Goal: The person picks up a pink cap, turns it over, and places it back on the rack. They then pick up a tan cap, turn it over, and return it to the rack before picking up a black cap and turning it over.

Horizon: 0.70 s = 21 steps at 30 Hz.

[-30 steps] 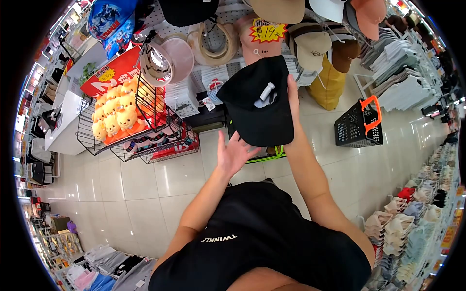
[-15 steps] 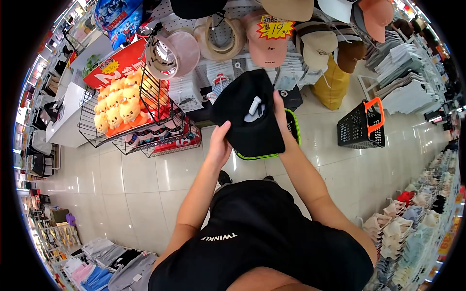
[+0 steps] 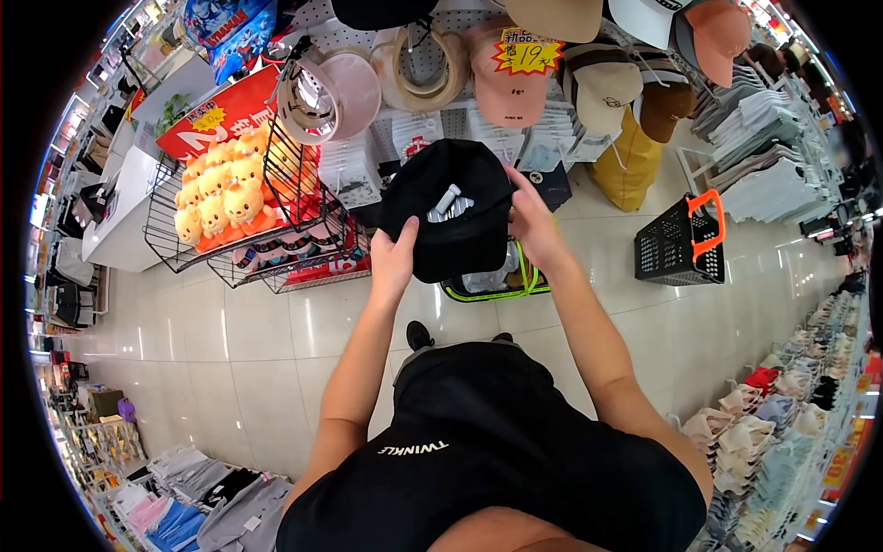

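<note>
A black cap (image 3: 437, 244) is held up in front of me, its hollow inside turned towards me. A small white cylindrical piece (image 3: 447, 199) and a pale striped patch show inside it. My left hand (image 3: 394, 259) grips the cap's left edge, thumb on top and fingers hidden underneath. At the opposite edge my right hand (image 3: 535, 225) is closed on the cap, with the thumb side near its upper right. Below the cap, partly covered by it, stands a shopping basket with a bright green rim (image 3: 487, 296); something clear and shiny lies in it.
Caps, including a pink cap (image 3: 509, 87), and visors hang on the display ahead. Wire baskets with orange plush toys (image 3: 241, 202) stand at left. On the tiled floor at right is a black basket with an orange handle (image 3: 682, 253). Clothes racks line both sides.
The cap has shifted left and turned, with its opening facing me more fully. Both hands moved with it, and more of the green-rimmed basket now shows.
</note>
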Each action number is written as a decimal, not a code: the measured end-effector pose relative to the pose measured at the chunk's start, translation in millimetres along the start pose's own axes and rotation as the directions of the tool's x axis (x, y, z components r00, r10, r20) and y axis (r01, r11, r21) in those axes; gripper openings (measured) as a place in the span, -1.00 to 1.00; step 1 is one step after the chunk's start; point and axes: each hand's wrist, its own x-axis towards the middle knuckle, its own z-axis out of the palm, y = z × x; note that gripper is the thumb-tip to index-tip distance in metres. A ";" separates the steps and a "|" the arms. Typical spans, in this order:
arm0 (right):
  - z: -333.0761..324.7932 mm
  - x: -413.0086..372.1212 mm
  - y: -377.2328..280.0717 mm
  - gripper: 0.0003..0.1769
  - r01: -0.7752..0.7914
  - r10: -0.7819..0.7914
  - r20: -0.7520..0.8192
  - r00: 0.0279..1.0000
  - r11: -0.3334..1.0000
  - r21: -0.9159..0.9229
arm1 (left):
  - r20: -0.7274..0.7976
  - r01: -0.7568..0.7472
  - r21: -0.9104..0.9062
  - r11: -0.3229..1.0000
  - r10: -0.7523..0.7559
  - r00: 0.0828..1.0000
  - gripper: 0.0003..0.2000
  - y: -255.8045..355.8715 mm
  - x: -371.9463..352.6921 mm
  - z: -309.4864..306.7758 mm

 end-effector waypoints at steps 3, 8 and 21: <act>11.4 5.2 13.7 -0.33 0.060 -0.073 -0.080 0.994 0.986 -0.153 | 0.022 -0.003 0.028 1.000 0.002 1.000 -0.65 0.4 -4.9 5.2; 5.7 1.7 27.6 -0.46 0.054 -0.096 -0.182 0.979 0.973 -0.224 | 0.047 0.079 -0.060 0.995 -0.076 0.996 -0.64 -6.4 -9.4 5.7; 0.0 -15.9 70.4 -0.45 0.029 -0.133 -0.223 0.966 0.909 -0.417 | 0.128 0.290 -0.087 0.953 -0.278 0.952 -0.61 -26.1 -22.2 -17.2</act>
